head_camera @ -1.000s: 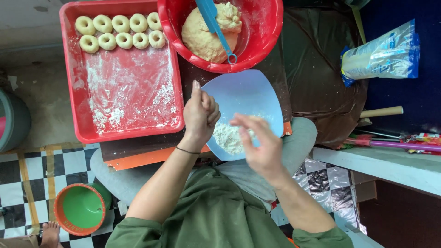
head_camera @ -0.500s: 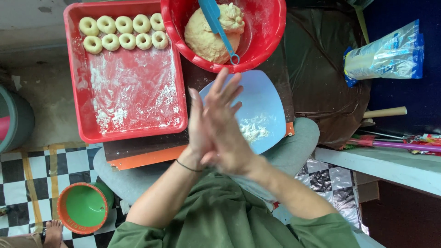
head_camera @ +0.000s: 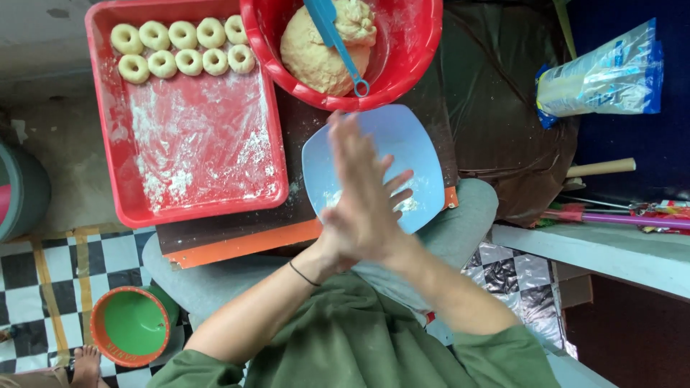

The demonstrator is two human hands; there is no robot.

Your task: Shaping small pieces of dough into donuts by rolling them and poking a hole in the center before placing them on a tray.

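Your hands stay pressed palm to palm as half a second ago, fingers now tilted further left. Left hand (head_camera: 338,230) and right hand (head_camera: 366,208) are flat, fingers extended, nothing visible between them. Below them: blue plate (head_camera: 424,144) with flour, at the board's right edge.

A home cooking spot, worked seated near the floor. A red tray (head_camera: 194,179) at 11 o'clock holds dough rings (head_camera: 183,47); a red bowl (head_camera: 413,50) at 12 holds dough (head_camera: 316,54). Checkered floor (head_camera: 43,280) and a green bucket (head_camera: 133,323) lie at 8 o'clock.
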